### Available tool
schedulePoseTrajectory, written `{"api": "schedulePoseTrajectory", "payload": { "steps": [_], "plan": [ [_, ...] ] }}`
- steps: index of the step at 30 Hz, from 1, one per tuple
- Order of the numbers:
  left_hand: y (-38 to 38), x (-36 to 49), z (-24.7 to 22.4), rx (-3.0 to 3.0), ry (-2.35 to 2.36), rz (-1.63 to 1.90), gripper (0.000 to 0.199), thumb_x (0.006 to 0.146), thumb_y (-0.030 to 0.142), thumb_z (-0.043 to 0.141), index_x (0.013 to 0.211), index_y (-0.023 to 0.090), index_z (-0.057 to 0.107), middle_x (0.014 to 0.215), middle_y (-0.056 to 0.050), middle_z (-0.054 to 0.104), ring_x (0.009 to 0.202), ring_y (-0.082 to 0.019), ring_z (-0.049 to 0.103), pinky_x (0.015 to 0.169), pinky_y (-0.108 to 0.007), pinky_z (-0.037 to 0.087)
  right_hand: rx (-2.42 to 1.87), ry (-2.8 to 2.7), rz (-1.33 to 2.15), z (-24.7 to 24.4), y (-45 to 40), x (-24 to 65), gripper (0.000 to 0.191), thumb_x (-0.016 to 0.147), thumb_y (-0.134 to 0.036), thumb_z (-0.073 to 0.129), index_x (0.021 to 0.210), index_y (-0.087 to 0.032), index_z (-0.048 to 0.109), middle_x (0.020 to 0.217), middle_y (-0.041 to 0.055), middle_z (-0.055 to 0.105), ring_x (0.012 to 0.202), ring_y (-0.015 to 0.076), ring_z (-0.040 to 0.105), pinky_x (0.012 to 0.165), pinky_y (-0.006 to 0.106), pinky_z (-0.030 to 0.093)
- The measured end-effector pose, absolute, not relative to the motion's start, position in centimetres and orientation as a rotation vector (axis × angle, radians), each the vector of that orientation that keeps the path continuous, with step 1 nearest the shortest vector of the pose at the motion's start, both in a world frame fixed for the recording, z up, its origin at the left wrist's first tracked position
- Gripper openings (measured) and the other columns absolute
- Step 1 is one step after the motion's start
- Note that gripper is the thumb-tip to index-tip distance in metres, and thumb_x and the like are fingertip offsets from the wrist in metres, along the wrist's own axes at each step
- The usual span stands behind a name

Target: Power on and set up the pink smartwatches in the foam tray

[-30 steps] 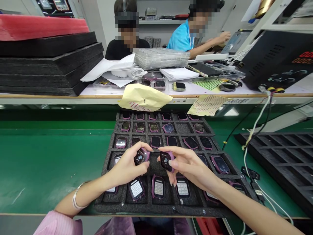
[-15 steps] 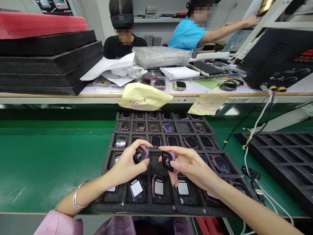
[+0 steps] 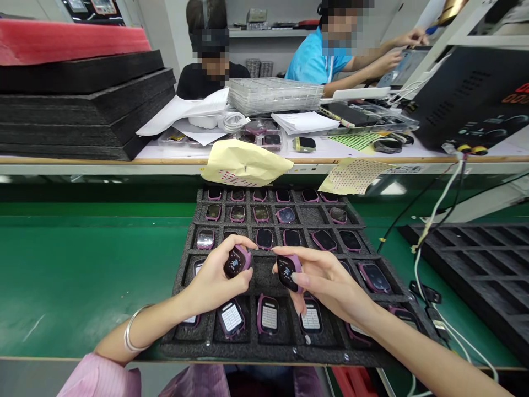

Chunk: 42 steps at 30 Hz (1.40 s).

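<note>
Pinching purple smartwatch [image 3: 235, 263] in left hand [image 3: 219, 274], mid-frame. Right hand [image 3: 325, 277] pinches second smartwatch [image 3: 285, 270], also mid-frame. Foam tray [image 3: 248, 352] lower center.

Pale grey wall [image 3: 285, 11], long back shelf [image 3: 275, 33], green worktop [image 3: 91, 275], raised white ledge [image 3: 326, 151] above.

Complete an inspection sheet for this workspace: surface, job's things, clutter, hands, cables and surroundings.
Surface: green bench top, partly covered by a black foam tray.
Job's things: purple-edged watches in the tray's compartments; several nearest show white grids.
Clutter: papers and clear plastic trays on the shelf.
Hands: left hand holds one watch, right hand another watch; both screens lit.
Cables: white and dark cables right of the tray.
Surroundings: two people beyond the shelf.
</note>
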<state>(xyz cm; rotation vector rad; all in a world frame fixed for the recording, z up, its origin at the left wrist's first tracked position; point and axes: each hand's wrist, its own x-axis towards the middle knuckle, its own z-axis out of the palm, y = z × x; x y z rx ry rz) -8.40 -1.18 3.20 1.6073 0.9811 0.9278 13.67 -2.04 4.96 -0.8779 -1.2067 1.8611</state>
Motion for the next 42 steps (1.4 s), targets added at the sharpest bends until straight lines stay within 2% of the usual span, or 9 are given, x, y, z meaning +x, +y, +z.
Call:
{"api": "schedulePoseTrajectory", "payload": {
  "steps": [6,11,16,21,25,28,32,35,42],
  "plan": [
    [-1.14,-8.38,3.33,1.602,0.987,0.92,0.029,0.075,0.007,0.052,0.101,0.02,0.05,0.073,0.006,0.045,0.052,-0.006,0.04,0.051,-0.02,0.033,-0.908,-1.236,1.869,4.67,-1.98,13.81,0.043,0.081,-0.024,0.069,0.121,-0.015,0.061,0.065,0.0041,0.068,0.046,0.0127,0.062,0.045,0.023,0.053],
    [-1.25,-8.44,3.11,1.572,0.984,0.927,0.026,0.075,0.005,0.052,0.096,0.021,0.05,0.072,0.007,0.045,0.048,-0.004,0.038,0.046,-0.018,0.031,-0.942,-1.23,1.843,5.01,-2.07,13.7,0.04,0.079,-0.023,0.07,0.118,-0.016,0.063,0.076,0.0061,0.07,0.045,0.0114,0.061,0.045,0.023,0.052],
    [-1.35,-8.51,3.03,1.542,0.933,0.953,0.029,0.079,0.01,0.053,0.105,0.022,0.048,0.077,0.006,0.046,0.046,-0.003,0.041,0.044,-0.017,0.033,-0.892,-1.244,1.812,5.4,-2.15,13.99,0.038,0.079,-0.025,0.071,0.115,-0.018,0.064,0.076,0.005,0.069,0.045,0.0115,0.062,0.045,0.022,0.051],
    [-1.32,-8.55,2.96,1.535,0.973,0.94,0.027,0.078,0.006,0.053,0.099,0.023,0.049,0.074,0.007,0.044,0.045,-0.002,0.04,0.043,-0.015,0.033,-0.894,-1.26,1.846,5.18,-2.21,14.04,0.04,0.08,-0.025,0.07,0.118,-0.016,0.061,0.072,0.0044,0.068,0.046,0.0128,0.063,0.045,0.024,0.052],
    [-1.14,-8.31,2.75,1.409,0.896,0.863,0.033,0.081,0.018,0.058,0.112,0.024,0.046,0.08,0.006,0.046,0.046,-0.002,0.044,0.04,-0.016,0.036,-0.914,-1.241,1.885,5.13,-2.2,13.49,0.044,0.084,-0.026,0.065,0.125,-0.014,0.055,0.072,0.0044,0.067,0.053,0.0158,0.066,0.05,0.026,0.054],
    [-0.87,-8.02,2.77,1.264,0.753,0.798,0.043,0.079,0.02,0.061,0.119,0.022,0.043,0.083,0.002,0.051,0.058,-0.007,0.053,0.052,-0.02,0.047,-0.915,-1.203,1.913,5.26,-2.08,13.23,0.042,0.085,-0.025,0.062,0.124,-0.016,0.054,0.081,0.0053,0.067,0.061,0.0172,0.068,0.052,0.027,0.055],
    [-0.6,-7.73,3.18,1.122,0.702,0.83,0.042,0.078,0.016,0.058,0.118,0.019,0.047,0.093,-0.004,0.057,0.081,-0.015,0.06,0.068,-0.028,0.053,-0.942,-1.219,1.86,5.18,-1.83,13.39,0.039,0.084,-0.022,0.061,0.122,-0.019,0.054,0.09,0.006,0.065,0.062,0.0162,0.068,0.05,0.025,0.055],
    [-0.55,-7.68,3.36,1.074,0.699,0.832,0.041,0.078,0.013,0.055,0.118,0.019,0.049,0.098,-0.006,0.059,0.09,-0.018,0.059,0.073,-0.031,0.054,-0.984,-1.253,1.773,4.86,-1.68,13.61,0.042,0.084,-0.02,0.06,0.125,-0.018,0.052,0.091,0.0067,0.066,0.059,0.0153,0.067,0.047,0.023,0.053],
    [-0.52,-7.73,2.92,1.096,0.678,0.849,0.042,0.08,0.01,0.052,0.12,0.02,0.048,0.101,-0.006,0.062,0.094,-0.018,0.059,0.075,-0.032,0.055,-1.031,-1.309,1.707,4.6,-1.83,13.77,0.05,0.083,-0.021,0.063,0.131,-0.017,0.049,0.095,0.0095,0.068,0.061,0.0178,0.07,0.046,0.024,0.055]
  ]
}}
